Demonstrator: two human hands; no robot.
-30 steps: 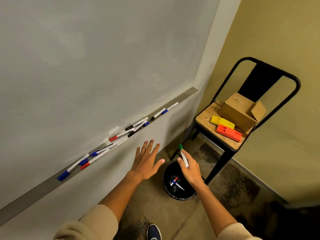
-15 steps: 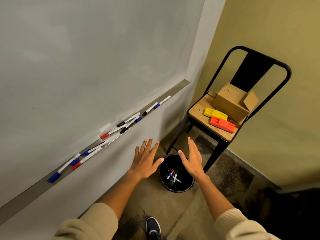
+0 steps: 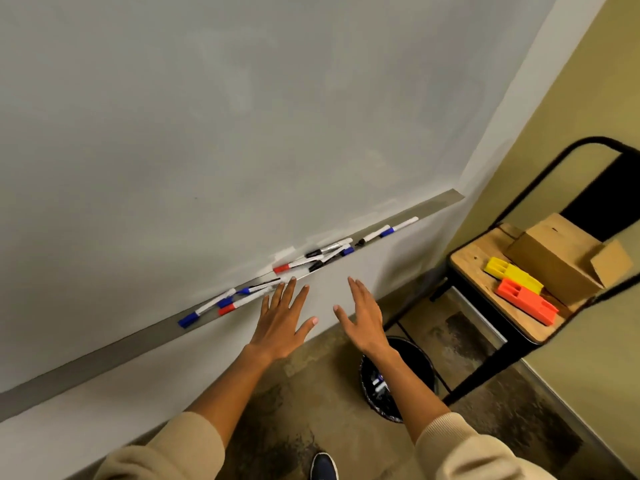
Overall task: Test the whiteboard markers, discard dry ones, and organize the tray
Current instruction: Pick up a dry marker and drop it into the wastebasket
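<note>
one head-worn view looks forward and down, close to the whiteboard (image 3: 242,116).

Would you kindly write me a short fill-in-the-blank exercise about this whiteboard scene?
1. Both the left hand and the right hand hold ____.
2. The cardboard box sits on the ____.
3. Beside the yellow block lies a block coloured ____.
4. The markers lie in the grey ____ under the whiteboard.

Missing words: nothing; chair; orange; tray
</note>
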